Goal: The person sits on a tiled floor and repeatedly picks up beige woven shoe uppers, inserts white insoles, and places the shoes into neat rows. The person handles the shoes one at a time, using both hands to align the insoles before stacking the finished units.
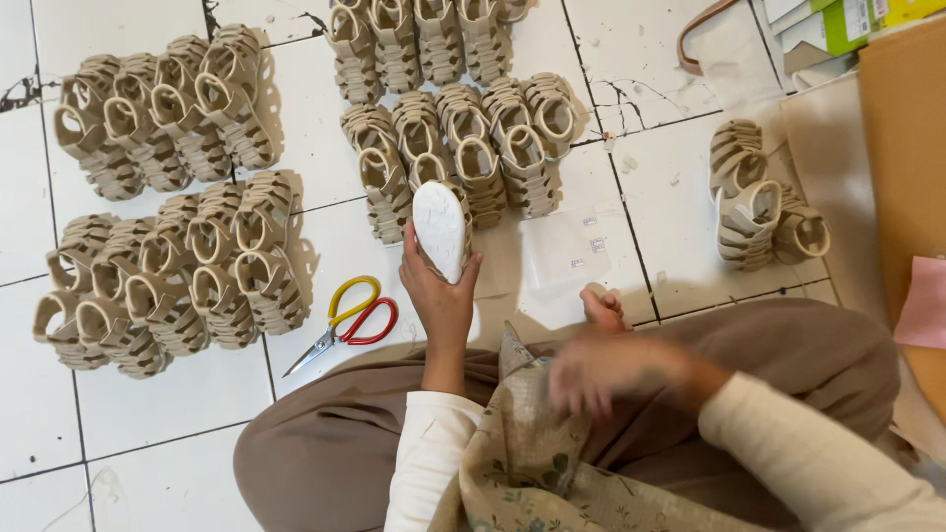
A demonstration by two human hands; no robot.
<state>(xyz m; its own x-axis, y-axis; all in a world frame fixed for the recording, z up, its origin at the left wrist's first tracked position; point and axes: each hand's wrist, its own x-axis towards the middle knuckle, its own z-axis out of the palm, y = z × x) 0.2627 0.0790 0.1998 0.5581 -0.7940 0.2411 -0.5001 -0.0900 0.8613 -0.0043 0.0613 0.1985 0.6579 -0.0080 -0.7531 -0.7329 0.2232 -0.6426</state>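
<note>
My left hand (pixel 439 296) holds a small beige sandal (pixel 440 229) upright with its white sole facing me, just in front of a row of like sandals (pixel 463 148). My right hand (pixel 603 369) is blurred with motion over my lap, above a floral cloth (pixel 527 453); what it holds, if anything, I cannot tell. I sit on a white tiled floor (pixel 148 404) in brown trousers and cream sleeves.
Groups of beige strappy sandals stand at the left (pixel 163 113), lower left (pixel 177 276) and top centre (pixel 424 39). A loose pair (pixel 754 197) lies at the right. Scissors with yellow and red handles (pixel 350 320) lie by my left knee. A clear plastic bag (pixel 567 246) and cardboard box (pixel 902 148) are nearby.
</note>
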